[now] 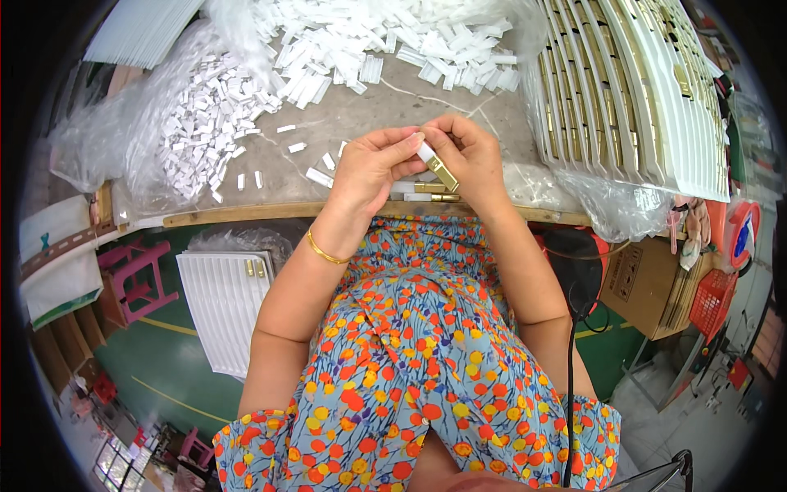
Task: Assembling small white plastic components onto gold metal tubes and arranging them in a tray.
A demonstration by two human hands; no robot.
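A small rectangular gold case [443,174] with a white piece at its upper end is held between my two hands above the table's near edge. My left hand [373,164], with a gold bangle at the wrist, pinches at the white end with thumb and fingers. My right hand [475,160] grips the case from its right side. Just below the hands, more gold-and-white cases [430,197] lie by the wooden edge, partly hidden. A few loose white pieces [320,177] rest on the table left of my left hand.
Small white pieces [205,115] are heaped at the left, longer clear-white pieces [328,41] at the back. Ridged white trays [648,98] with rows of gold cases stand at the right. Another ridged tray [221,312] sits low left. A cardboard box [639,279] stands right.
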